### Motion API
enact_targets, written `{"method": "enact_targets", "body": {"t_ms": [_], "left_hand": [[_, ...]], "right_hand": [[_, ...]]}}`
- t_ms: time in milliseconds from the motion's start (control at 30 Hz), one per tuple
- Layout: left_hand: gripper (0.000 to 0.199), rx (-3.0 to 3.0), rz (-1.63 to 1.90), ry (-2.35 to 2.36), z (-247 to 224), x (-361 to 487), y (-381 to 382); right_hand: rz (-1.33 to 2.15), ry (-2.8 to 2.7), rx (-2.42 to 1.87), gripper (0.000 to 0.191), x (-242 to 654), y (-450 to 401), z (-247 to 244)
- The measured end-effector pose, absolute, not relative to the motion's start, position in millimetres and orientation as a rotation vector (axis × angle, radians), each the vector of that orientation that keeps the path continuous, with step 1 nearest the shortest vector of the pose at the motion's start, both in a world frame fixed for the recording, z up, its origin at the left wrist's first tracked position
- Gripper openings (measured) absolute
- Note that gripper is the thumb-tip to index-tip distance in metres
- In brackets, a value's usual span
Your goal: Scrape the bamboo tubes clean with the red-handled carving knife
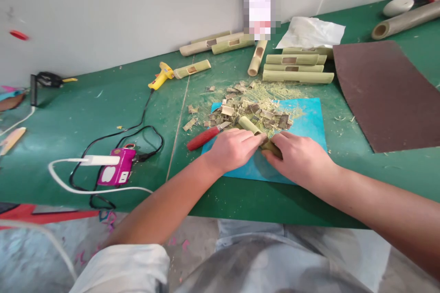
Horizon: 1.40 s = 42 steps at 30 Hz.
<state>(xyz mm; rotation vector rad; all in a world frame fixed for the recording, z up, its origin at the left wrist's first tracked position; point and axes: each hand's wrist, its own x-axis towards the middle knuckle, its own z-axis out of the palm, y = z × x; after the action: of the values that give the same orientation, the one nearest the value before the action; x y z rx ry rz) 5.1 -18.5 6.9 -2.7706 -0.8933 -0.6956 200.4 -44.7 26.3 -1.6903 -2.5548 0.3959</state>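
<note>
- The bamboo tube point(248, 123) lies slantwise above the blue sheet point(309, 137) on the counter point(137, 100), beside the bamboo chips point(266, 113).
- The left hand point(232, 149) has its grip closed at the tube's middle; the right hand point(300, 158) is curled around the near end.
- The red-handled knife point(203, 138) is just beside the left hand.
- The tube seems light, stiff and likely to roll; its thin wall might split, so the solid ends are the safer hold.

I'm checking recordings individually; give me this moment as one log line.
left hand, right hand: both on bamboo tube | red-handled knife: lying unheld | bamboo chips: heaped beyond hands
</note>
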Motion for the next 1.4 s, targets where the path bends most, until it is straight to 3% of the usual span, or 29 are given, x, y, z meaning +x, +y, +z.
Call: {"method": "enact_targets", "body": {"t_ms": [200,367,667,1400], "left_hand": [[0.017,-2.644,-1.055,-1.125,13,-4,-18],[0.015,-2.666,-1.107,-1.183,14,-5,-16],[0.022,-2.776,-0.749,-1.058,7,-2,-21],[0.029,-2.737,-0.494,-0.945,4,4,-25]], "right_hand": [[0.277,-2.511,-1.712,0.027,201,-46,25],[0.144,-2.484,-1.712,0.027,203,-46,27],[0.226,-2.472,-1.654,0.022,203,-44,25],[0.302,-2.502,-1.667,0.022,202,-42,24]]}}
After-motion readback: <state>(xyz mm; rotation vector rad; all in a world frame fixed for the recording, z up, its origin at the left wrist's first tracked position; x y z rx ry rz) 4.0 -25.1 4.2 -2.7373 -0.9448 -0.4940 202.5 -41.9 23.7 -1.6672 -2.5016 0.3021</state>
